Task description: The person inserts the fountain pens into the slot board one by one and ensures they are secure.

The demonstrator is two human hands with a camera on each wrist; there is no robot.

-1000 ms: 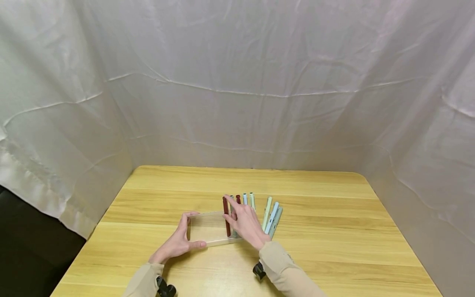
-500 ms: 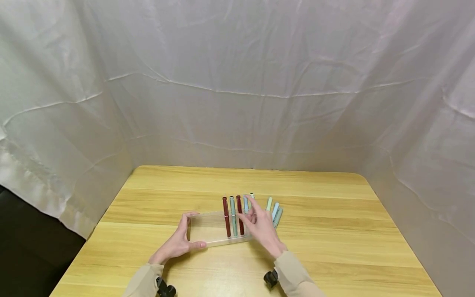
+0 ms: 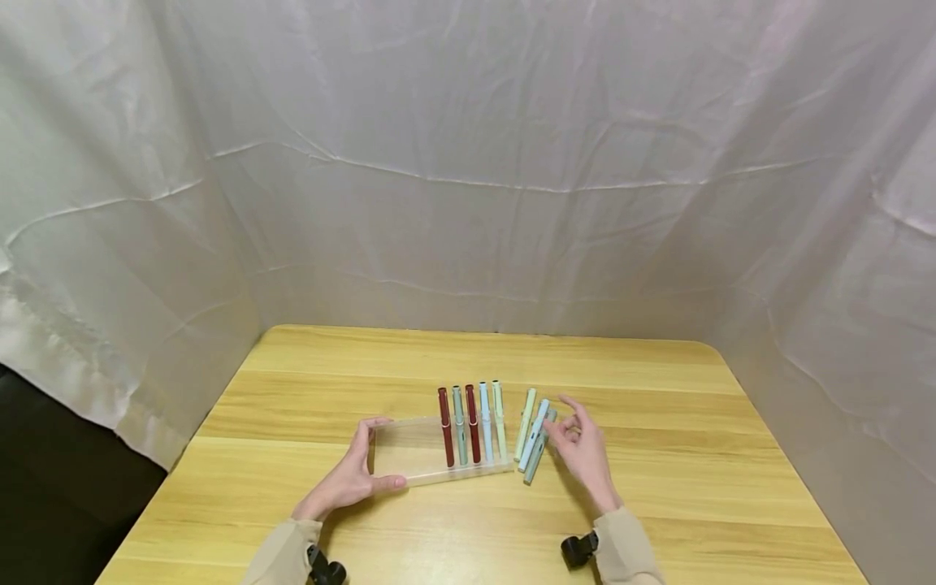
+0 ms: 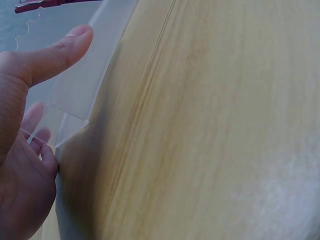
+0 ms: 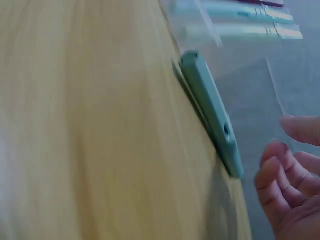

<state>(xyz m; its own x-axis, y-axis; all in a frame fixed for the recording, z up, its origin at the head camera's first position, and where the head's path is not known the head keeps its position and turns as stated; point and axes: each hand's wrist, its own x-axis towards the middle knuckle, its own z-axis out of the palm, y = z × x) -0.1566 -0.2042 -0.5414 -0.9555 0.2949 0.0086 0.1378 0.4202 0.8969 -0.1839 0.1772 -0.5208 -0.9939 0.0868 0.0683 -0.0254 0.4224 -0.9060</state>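
My left hand (image 3: 349,478) grips the left end of a clear plastic pen rack (image 3: 409,448), thumb along its front edge and fingers at the back. Dark red, grey-green, light blue and pale green pens stand side by side on the rack's right part, such as this dark red pen (image 3: 446,435). Right of the rack lie three loose pens: a pale green pen (image 3: 525,426), a light blue pen (image 3: 534,437) and a grey-green pen (image 5: 212,112). Beside the grey-green one is my right hand (image 3: 585,459), holding nothing, fingers loosely bent and apart from it in the right wrist view.
The wooden table (image 3: 695,455) extends on all sides of the rack. Pale curtains (image 3: 468,203) hang behind it and along both sides. A dark shape (image 3: 58,479) lies beyond the table's left edge.
My right hand has moved rightward from over the pens on the rack to the right side of the loose pens, uncovering the whole row. My left hand and the rack have not moved.
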